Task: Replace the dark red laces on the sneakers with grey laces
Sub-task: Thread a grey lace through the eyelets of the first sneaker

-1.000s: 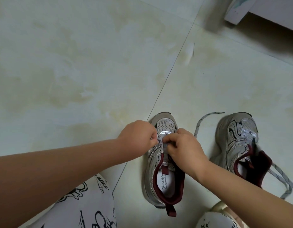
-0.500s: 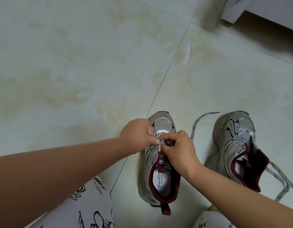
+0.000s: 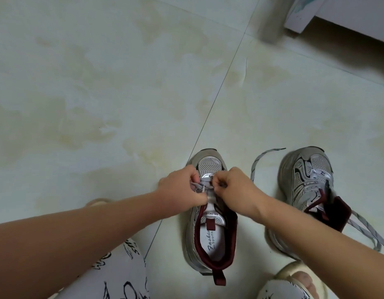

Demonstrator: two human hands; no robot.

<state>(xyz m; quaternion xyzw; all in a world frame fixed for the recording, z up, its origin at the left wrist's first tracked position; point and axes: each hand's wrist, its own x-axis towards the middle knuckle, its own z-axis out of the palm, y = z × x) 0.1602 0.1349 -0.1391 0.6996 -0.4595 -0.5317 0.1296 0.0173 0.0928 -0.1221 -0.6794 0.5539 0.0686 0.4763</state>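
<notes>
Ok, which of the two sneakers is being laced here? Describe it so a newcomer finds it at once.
On the pale tiled floor two silver-grey sneakers stand side by side. It is the left sneaker, beside the tile seam, with the left hand and right hand pinching a grey lace near its toe. The right sneaker is untouched, its laces trailing loose.

pale tiled floor point(image 3: 100, 93), white furniture corner point(image 3: 303, 16) top right, patterned white trousers point(image 3: 113, 277), cream slipper point(image 3: 294, 275).

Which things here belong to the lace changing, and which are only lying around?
Job: near sneaker, grey lace, left hand, right hand, second sneaker with loose grey lace.
Lying about: white furniture, slipper.
</notes>
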